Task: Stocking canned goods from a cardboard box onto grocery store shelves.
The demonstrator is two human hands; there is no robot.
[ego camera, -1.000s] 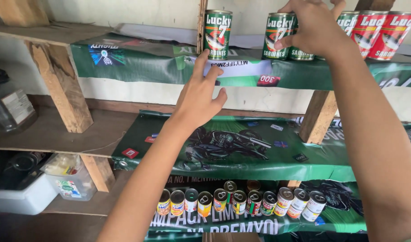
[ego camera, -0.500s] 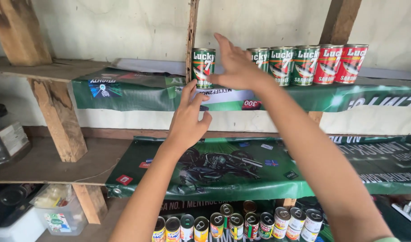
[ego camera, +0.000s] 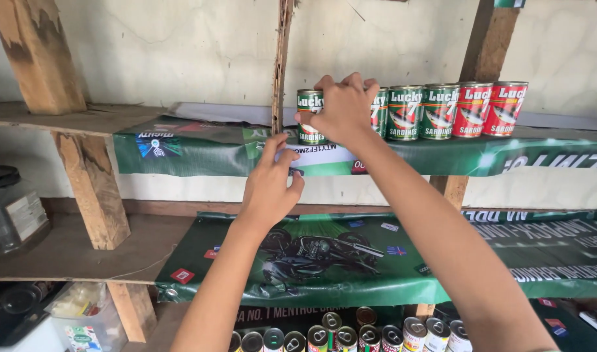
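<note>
Cans (ego camera: 350, 339) crowd the lowest shelf nearest the viewer, nine tops showing. Above, the left hand (ego camera: 270, 186) hangs unclenched, fingertips at the green liner's (ego camera: 200, 153) edge, holding nothing. Farther up, the right hand (ego camera: 342, 107) clamps a green can (ego camera: 309, 117) at the left end of the top-shelf row: four green and two red (ego camera: 490, 107) stand placed; shelf space leftward remains unfilled.

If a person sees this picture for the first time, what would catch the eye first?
First, the right hand laid over a green can at the left end of a row of green and red cans on the top shelf. Just below, the left hand touches the green banner draped over the shelf edge. More cans stand at the bottom.
</note>
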